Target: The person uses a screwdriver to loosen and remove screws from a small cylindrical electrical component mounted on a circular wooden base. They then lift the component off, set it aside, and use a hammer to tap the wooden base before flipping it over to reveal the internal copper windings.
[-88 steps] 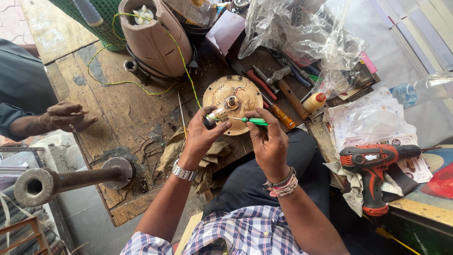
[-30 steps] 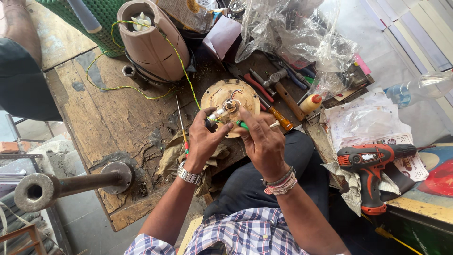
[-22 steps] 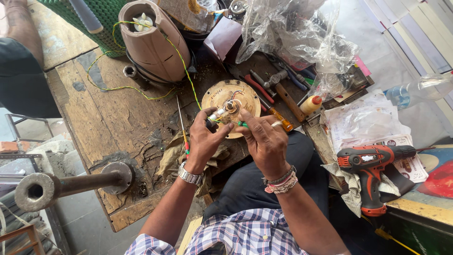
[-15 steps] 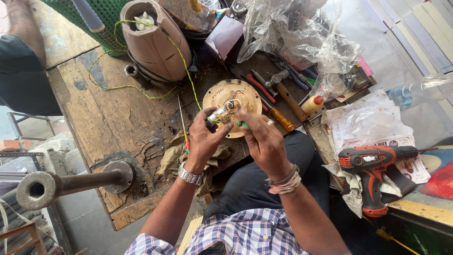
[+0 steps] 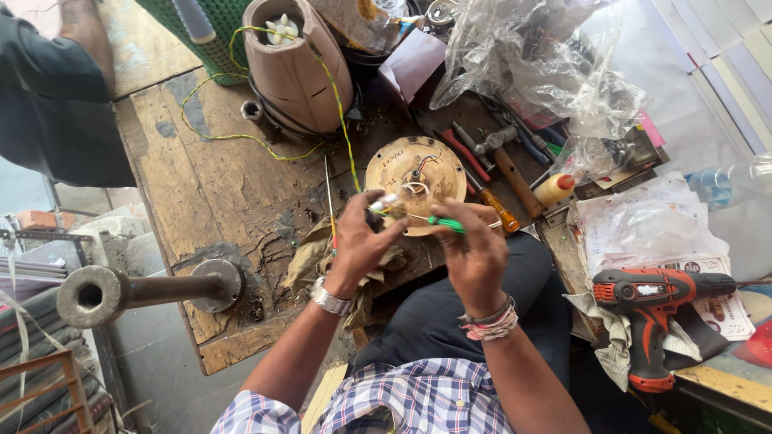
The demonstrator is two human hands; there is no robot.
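Note:
My left hand pinches a small pale part with thin wires just in front of a round tan motor disc lying on the worn wooden bench. My right hand grips a green-handled screwdriver, its tip pointing left toward the small part. A yellow-green wire runs from the disc up to a brown cone-shaped housing at the back of the bench. Crumpled brown rags lie under my left hand.
Pliers, a hammer and screwdrivers lie right of the disc, beside a small glue bottle and clear plastic bags. A red cordless drill rests on papers at right. A metal pipe with flange juts left. Another person's dark-clothed arm is top left.
My hands have stayed together at the disc, with small shifts of the screwdriver. The other person's hand, resting on the bench at first, has pulled away up and left.

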